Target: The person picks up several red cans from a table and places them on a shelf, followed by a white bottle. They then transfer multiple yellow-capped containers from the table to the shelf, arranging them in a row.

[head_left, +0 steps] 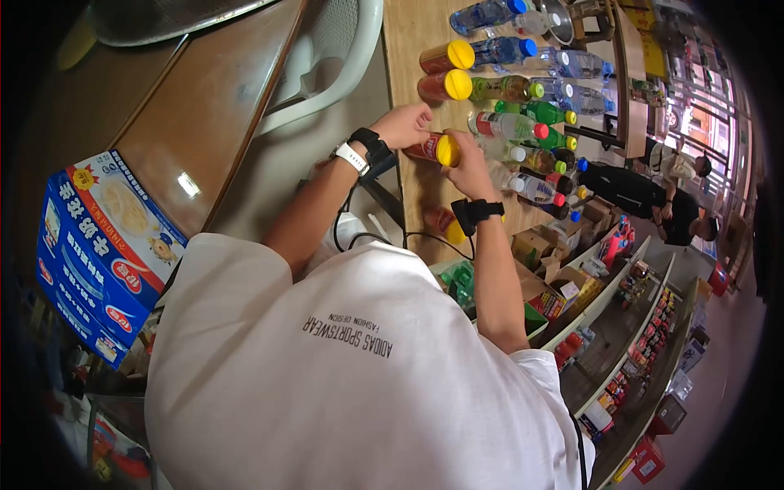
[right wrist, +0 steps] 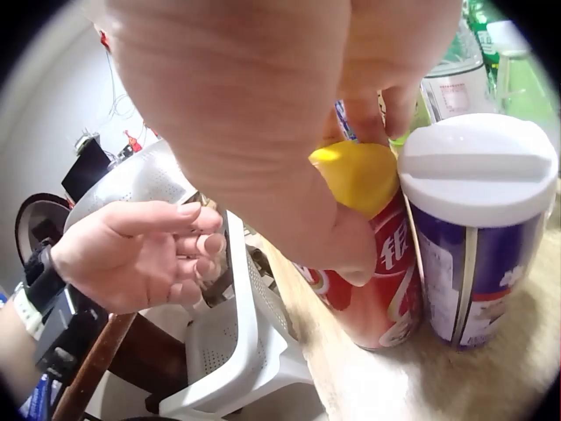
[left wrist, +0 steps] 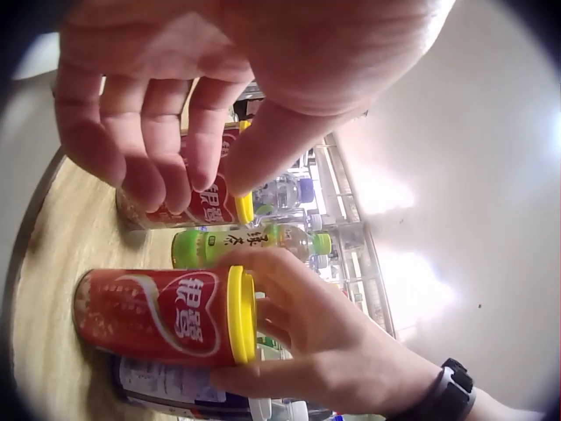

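Note:
My right hand [head_left: 471, 167] grips a red can with a yellow lid [head_left: 425, 149] near its top, thumb on one side and fingers on the other. The can stands upright on the wooden table [head_left: 412, 184]. My left hand [head_left: 404, 126] hovers just beside it with loosely bent fingers and holds nothing; its palm shows in the right wrist view. Touching or close beside the gripped can is a purple container with a white lid [right wrist: 473, 167]. Two more red cans with yellow lids [head_left: 446, 85] stand farther along the table edge, near a green tea bottle [left wrist: 237, 246].
Several drink bottles [head_left: 510, 126] stand in rows behind the cans. A white plastic chair [head_left: 327, 90] is against the table's near edge. At left is a blue carton [head_left: 106, 253]. Shelves of goods [head_left: 637, 335] and two people [head_left: 678, 196] are off to the right.

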Demonstrator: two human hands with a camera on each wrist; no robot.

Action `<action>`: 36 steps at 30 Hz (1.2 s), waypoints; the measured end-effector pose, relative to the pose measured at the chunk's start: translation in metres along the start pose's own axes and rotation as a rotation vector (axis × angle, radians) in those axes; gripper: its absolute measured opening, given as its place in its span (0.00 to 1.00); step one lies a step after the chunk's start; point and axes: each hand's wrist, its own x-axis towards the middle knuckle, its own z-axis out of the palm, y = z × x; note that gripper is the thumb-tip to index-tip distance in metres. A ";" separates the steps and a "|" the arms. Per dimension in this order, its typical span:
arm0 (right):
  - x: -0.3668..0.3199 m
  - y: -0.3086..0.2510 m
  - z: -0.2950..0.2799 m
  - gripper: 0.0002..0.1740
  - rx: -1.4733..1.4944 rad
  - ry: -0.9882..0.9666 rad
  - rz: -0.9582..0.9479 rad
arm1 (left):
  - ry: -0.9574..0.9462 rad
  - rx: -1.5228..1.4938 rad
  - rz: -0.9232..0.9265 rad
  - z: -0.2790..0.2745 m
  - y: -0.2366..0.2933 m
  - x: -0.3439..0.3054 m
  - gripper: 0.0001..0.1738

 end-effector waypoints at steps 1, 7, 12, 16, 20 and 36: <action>-0.006 -0.002 0.001 0.41 0.046 0.003 0.008 | -0.100 0.141 0.081 -0.002 0.000 -0.005 0.31; -0.041 -0.026 -0.016 0.41 0.315 0.032 0.018 | -0.287 0.310 0.166 0.002 0.047 -0.045 0.44; -0.076 -0.034 -0.033 0.42 0.632 0.037 0.112 | -0.334 0.133 0.204 0.017 0.067 -0.054 0.46; -0.109 -0.037 -0.045 0.44 0.699 0.073 0.212 | -0.421 0.080 0.174 0.033 0.087 -0.057 0.46; -0.154 -0.031 -0.044 0.44 0.669 0.206 0.229 | -0.433 0.191 0.277 0.064 0.097 -0.066 0.42; -0.374 -0.009 0.007 0.38 0.732 0.760 0.391 | -0.758 0.493 0.440 0.226 0.178 -0.145 0.38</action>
